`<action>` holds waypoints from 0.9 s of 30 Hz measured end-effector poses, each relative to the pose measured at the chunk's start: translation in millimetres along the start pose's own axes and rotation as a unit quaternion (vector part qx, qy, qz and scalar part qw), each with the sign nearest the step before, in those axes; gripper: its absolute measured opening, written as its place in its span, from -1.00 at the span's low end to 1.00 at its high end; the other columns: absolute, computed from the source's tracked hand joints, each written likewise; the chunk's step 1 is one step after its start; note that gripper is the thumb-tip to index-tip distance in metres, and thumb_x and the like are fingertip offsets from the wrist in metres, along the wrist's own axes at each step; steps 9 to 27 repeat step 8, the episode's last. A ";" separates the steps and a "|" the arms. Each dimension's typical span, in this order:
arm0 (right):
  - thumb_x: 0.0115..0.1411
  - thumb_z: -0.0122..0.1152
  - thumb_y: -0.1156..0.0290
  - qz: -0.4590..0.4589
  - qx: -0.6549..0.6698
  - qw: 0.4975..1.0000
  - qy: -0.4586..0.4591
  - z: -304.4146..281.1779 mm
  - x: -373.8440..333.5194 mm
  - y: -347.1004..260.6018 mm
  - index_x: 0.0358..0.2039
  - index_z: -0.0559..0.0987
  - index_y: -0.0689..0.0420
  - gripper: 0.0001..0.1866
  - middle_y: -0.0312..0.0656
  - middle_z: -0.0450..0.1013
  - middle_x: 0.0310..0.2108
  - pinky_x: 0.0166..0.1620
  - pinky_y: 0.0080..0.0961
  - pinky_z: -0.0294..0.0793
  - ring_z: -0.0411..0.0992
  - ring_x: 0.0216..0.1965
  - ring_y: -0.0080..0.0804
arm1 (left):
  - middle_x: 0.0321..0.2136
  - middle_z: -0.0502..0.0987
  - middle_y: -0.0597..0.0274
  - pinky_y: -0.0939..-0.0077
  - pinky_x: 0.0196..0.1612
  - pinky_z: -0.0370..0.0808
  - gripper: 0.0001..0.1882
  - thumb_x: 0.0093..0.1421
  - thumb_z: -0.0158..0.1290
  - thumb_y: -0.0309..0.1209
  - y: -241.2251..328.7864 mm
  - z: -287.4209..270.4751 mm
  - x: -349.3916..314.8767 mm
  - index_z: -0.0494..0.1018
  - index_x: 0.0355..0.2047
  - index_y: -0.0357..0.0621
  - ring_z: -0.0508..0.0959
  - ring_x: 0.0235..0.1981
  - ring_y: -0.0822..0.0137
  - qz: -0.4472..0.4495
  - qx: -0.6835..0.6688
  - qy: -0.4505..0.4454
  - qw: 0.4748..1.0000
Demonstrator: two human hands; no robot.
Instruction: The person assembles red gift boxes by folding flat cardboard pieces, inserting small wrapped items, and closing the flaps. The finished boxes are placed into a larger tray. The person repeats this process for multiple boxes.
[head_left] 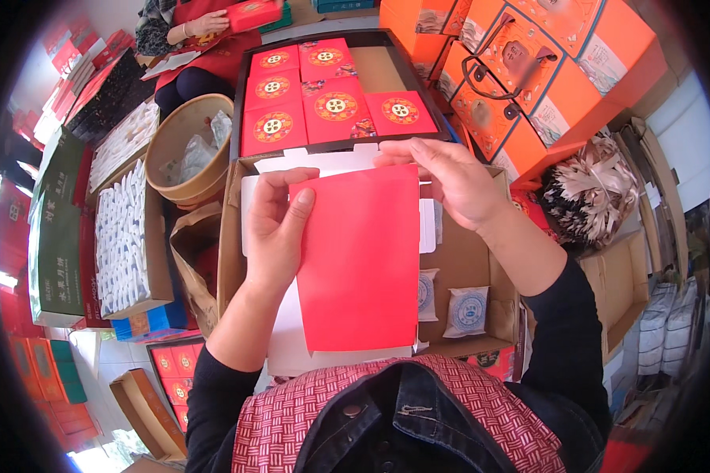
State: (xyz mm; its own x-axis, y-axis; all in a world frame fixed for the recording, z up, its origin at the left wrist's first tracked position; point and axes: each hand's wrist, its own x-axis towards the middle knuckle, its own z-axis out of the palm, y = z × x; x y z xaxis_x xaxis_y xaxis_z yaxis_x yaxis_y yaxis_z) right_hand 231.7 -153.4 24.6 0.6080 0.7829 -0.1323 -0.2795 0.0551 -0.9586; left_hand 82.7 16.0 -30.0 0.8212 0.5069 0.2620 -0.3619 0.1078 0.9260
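Upright before me is a red cardboard panel (pixel 359 260), plain and blank on the side I see. White cardboard flaps (pixel 292 347) show behind and around it; whether they join it I cannot tell. My left hand (pixel 280 229) pinches the panel's upper left edge, thumb in front. At the upper right corner, my right hand (pixel 450 177) grips with bent fingers, partly hidden behind the edge. Beneath lies an open brown carton (pixel 473 268) with a few round items in clear wrappers; one wrapped piece (pixel 467 312) with blue print shows at right.
Ahead, a black-rimmed tray (pixel 383 71) holds several red decorated boxes. Orange gift boxes (pixel 497 102) with handles are stacked at right. To the left are a tan bucket (pixel 189 185) and a carton of white packets (pixel 122 244). Another person's hand (pixel 209 24) holds a red box at the far side.
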 end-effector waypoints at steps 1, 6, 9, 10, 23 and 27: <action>0.27 0.10 0.33 -0.053 -0.034 0.998 -0.029 -7.4 2.4 3.5 -0.27 0.60 0.30 -0.74 -0.26 0.53 -0.35 -0.20 -0.58 0.46 0.45 -0.27 -0.58 | -0.10 0.45 0.16 0.59 -0.03 0.41 -0.84 0.28 -0.02 -0.52 1.8 -0.4 0.9 0.32 -0.15 -0.23 0.44 -0.11 0.47 0.000 0.005 -0.004 1.000; 0.14 0.27 0.43 -0.007 -0.079 0.997 -0.023 -20.1 7.4 9.8 -0.27 0.60 0.30 -0.80 -0.24 0.53 -0.38 -0.28 -0.66 0.46 0.47 -0.36 -0.59 | -0.08 0.45 0.14 0.59 -0.02 0.40 -0.82 0.28 -0.03 -0.52 0.7 1.9 -1.8 0.32 -0.12 -0.23 0.44 -0.10 0.47 0.006 0.024 -0.021 0.999; 0.12 0.30 0.45 0.009 -0.064 0.998 -0.019 -21.1 10.1 8.7 -0.27 0.60 0.29 -0.80 -0.23 0.53 -0.39 -0.29 -0.68 0.46 0.47 -0.38 -0.59 | -0.07 0.46 0.14 0.58 0.01 0.38 -0.81 0.29 -0.04 -0.51 0.0 0.2 -3.1 0.32 -0.11 -0.24 0.44 -0.09 0.47 -0.005 0.039 -0.017 0.999; 0.12 0.30 0.45 0.009 -0.064 0.998 -0.019 -21.1 10.1 8.7 -0.27 0.60 0.29 -0.80 -0.23 0.53 -0.39 -0.29 -0.68 0.46 0.47 -0.38 -0.59 | -0.07 0.46 0.14 0.58 0.01 0.38 -0.81 0.29 -0.04 -0.51 0.0 0.2 -3.1 0.32 -0.11 -0.24 0.44 -0.09 0.47 -0.005 0.039 -0.017 0.999; 0.12 0.30 0.45 0.009 -0.064 0.998 -0.019 -21.1 10.1 8.7 -0.27 0.60 0.29 -0.80 -0.23 0.53 -0.39 -0.29 -0.68 0.46 0.47 -0.38 -0.59 | -0.07 0.46 0.14 0.58 0.01 0.38 -0.81 0.29 -0.04 -0.51 0.0 0.2 -3.1 0.32 -0.11 -0.24 0.44 -0.09 0.47 -0.005 0.039 -0.017 0.999; 0.12 0.30 0.45 0.009 -0.064 0.998 -0.019 -21.1 10.1 8.7 -0.27 0.60 0.29 -0.80 -0.23 0.53 -0.39 -0.29 -0.68 0.46 0.47 -0.38 -0.59 | -0.07 0.46 0.14 0.58 0.01 0.38 -0.81 0.29 -0.04 -0.51 0.0 0.2 -3.1 0.32 -0.11 -0.24 0.44 -0.09 0.47 -0.005 0.039 -0.017 0.999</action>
